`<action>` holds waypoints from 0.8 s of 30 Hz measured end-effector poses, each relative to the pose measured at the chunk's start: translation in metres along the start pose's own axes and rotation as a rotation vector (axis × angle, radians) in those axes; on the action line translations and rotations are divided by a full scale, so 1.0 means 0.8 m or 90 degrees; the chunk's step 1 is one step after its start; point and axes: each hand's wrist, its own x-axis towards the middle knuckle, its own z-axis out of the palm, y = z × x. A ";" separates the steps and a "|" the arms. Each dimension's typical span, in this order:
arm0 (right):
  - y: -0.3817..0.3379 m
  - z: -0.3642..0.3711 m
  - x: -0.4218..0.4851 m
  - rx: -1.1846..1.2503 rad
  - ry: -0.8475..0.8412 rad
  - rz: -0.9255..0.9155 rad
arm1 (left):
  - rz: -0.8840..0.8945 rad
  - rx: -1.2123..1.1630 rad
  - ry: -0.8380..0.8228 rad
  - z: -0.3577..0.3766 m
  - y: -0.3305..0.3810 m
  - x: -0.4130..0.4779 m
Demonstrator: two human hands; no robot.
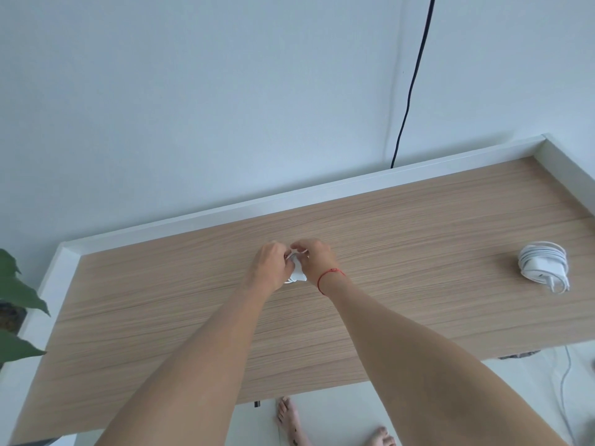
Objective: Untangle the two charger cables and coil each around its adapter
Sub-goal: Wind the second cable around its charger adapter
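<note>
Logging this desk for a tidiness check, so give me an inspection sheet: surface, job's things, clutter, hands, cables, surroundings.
Surface: wooden desk, white raised rim.
Job's things: coiled charger lies at right; second charger held at centre, mostly hidden.
Clutter: nothing seen.
Hands: left hand and right hand both grip the second charger.
Cables: black cable hangs down the wall; white cable on the floor.
Surroundings: plant at left, bare feet below.

A wood-grain table (418, 236) with a white rim meets a pale wall (193, 91); a black cord (418, 59) hangs far right; green leaves (19, 294) at left.
</note>
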 end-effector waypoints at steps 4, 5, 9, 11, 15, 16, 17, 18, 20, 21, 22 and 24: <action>-0.002 -0.006 0.001 -0.060 -0.081 -0.028 | -0.010 -0.117 0.011 0.006 -0.019 -0.003; -0.006 -0.008 0.002 -0.075 -0.100 -0.027 | -0.020 -0.155 0.015 0.006 -0.022 -0.005; -0.025 -0.008 0.004 -0.128 -0.109 -0.028 | -0.059 -0.257 -0.017 0.001 -0.028 -0.012; -0.027 -0.006 0.002 -0.127 -0.090 -0.031 | -0.078 -0.273 -0.034 -0.002 -0.031 -0.012; -0.015 0.002 0.000 -0.164 -0.050 -0.092 | -0.077 -0.292 -0.046 0.000 -0.040 -0.011; -0.012 0.003 -0.001 -0.179 -0.045 -0.108 | -0.079 -0.318 -0.039 0.001 -0.043 -0.011; -0.009 0.005 0.000 -0.193 -0.044 -0.122 | -0.093 -0.350 -0.029 0.003 -0.045 -0.011; -0.009 0.005 -0.001 -0.204 -0.042 -0.131 | -0.109 -0.378 -0.020 0.004 -0.047 -0.012; -0.010 0.006 -0.003 -0.222 -0.034 -0.142 | -0.116 -0.410 -0.022 0.006 -0.050 -0.013; -0.011 0.006 -0.004 -0.226 -0.030 -0.144 | -0.110 -0.409 -0.029 0.007 -0.050 -0.012; -0.011 0.008 -0.005 -0.228 -0.025 -0.136 | -0.098 -0.395 -0.037 0.005 -0.050 -0.011; -0.009 0.010 -0.006 -0.226 -0.012 -0.122 | -0.074 -0.366 -0.053 0.001 -0.049 -0.007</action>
